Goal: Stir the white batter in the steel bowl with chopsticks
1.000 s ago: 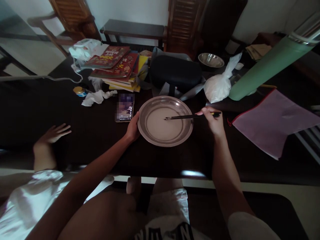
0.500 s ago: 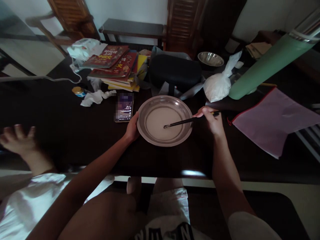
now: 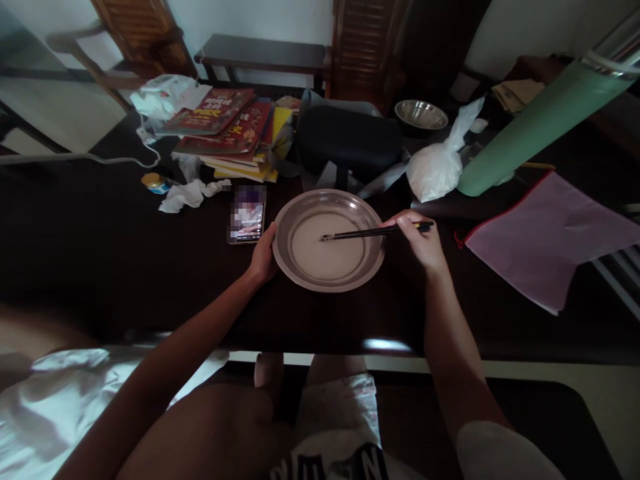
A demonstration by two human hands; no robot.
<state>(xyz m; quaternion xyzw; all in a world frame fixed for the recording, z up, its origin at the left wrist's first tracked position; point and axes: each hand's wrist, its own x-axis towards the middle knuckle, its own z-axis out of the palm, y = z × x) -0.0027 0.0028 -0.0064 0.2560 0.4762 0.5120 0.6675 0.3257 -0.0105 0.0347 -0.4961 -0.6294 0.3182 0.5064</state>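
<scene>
A round metal basin point(image 3: 329, 285) stands on the dark table in front of me, with a cloudy whitish liquid point(image 3: 325, 260) inside. My left hand point(image 3: 264, 257) grips its left rim, thumb over the edge and the other fingers hidden underneath or behind. In my right hand point(image 3: 419, 237) is a pair of dark chopsticks point(image 3: 363, 233), held over the right rim. Their tips dip into the liquid near the middle of the basin. A lit phone point(image 3: 247, 217) lies just left of the basin.
Behind the basin are a black case point(image 3: 350, 140), stacked books point(image 3: 225, 127) and a tied bag of white powder point(image 3: 434, 175). A tall green bottle point(image 3: 540, 130) and a pink mesh bag point(image 3: 535, 247) lie rightward. Crumpled tissue point(image 3: 187, 195) and a small jar point(image 3: 155, 183) sit left. Another person's arm point(image 3: 40, 330) is at far left.
The chopstick tips have swung left and slightly away from me in the liquid. My left hand stays on the rim. The other person's hand at the left has pulled out of view.
</scene>
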